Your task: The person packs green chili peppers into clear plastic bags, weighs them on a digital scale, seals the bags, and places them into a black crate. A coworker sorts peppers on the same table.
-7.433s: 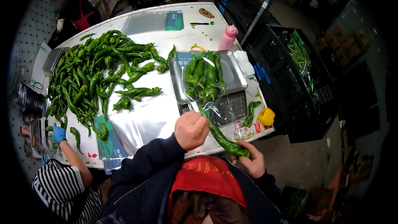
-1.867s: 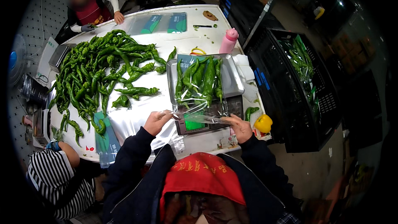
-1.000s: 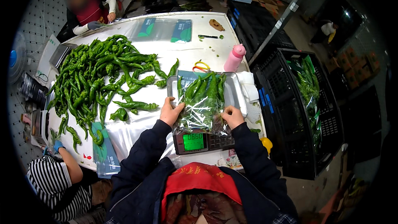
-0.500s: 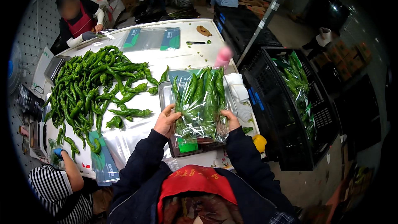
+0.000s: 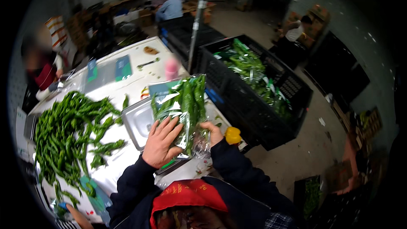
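A clear plastic bag of long green peppers (image 5: 188, 97) is tilted over the right part of a metal weighing tray (image 5: 136, 123). My left hand (image 5: 163, 141) lies flat on the front of the bag, fingers stretched out and a little apart. At the bag's lower right edge, my right hand (image 5: 213, 133) is closed on the plastic. Part of the tray and the scale's front are hidden behind the bag and my left hand. To the left, a large heap of loose green peppers (image 5: 63, 131) covers the white table (image 5: 121, 161).
A black crate (image 5: 250, 106) with bagged peppers (image 5: 250, 61) stands right of the table. A yellow bell pepper (image 5: 232, 135) sits near the table edge, a pink bottle (image 5: 171, 68) beyond the tray. Flat bags (image 5: 104, 76) lie farther back. A co-worker (image 5: 44, 72) is at the far left.
My view has turned to the right. The bag has shifted right across the tray, baring the tray's left part. My left hand has gone from gripping the bag's side to lying flat on its front.
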`<state>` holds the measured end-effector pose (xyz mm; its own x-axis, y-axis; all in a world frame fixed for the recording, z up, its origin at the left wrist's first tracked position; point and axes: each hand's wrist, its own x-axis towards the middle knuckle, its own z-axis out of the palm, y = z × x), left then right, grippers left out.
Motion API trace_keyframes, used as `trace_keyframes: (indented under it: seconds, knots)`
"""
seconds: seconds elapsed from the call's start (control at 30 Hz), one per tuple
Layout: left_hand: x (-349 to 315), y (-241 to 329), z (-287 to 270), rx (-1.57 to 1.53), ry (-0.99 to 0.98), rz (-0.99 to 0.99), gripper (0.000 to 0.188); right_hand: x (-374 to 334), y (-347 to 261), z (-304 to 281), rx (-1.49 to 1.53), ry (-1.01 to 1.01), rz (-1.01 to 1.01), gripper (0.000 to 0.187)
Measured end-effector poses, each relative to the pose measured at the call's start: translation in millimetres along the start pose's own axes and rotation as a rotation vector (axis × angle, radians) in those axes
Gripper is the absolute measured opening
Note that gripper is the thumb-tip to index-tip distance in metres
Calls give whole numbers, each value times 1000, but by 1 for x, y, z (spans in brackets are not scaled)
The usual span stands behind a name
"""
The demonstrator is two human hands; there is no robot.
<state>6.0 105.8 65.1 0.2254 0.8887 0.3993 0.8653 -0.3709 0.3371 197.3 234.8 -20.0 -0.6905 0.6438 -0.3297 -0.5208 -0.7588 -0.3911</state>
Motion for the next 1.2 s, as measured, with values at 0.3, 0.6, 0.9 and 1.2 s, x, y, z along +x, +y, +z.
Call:
trace_keyframes:
  seconds: [0.3, 0.6, 0.9, 1.2]
  knots:
    - [-3, 5, 25, -464, 265, -122, 50, -109, -89, 51, -274, 275, -598, 16]
    - [-17, -12, 84, -893, 282, -513, 23, -208, -275, 49, -970, 203, -1299, 36]
    - [-19, -6, 104, -956, 123, -493, 22, -183, -235, -37, -1979, 421, -650, 41]
    - [-27, 0, 110, -991, 112, -524, 22, -157, -246, -41, -2326, 540, -373, 70]
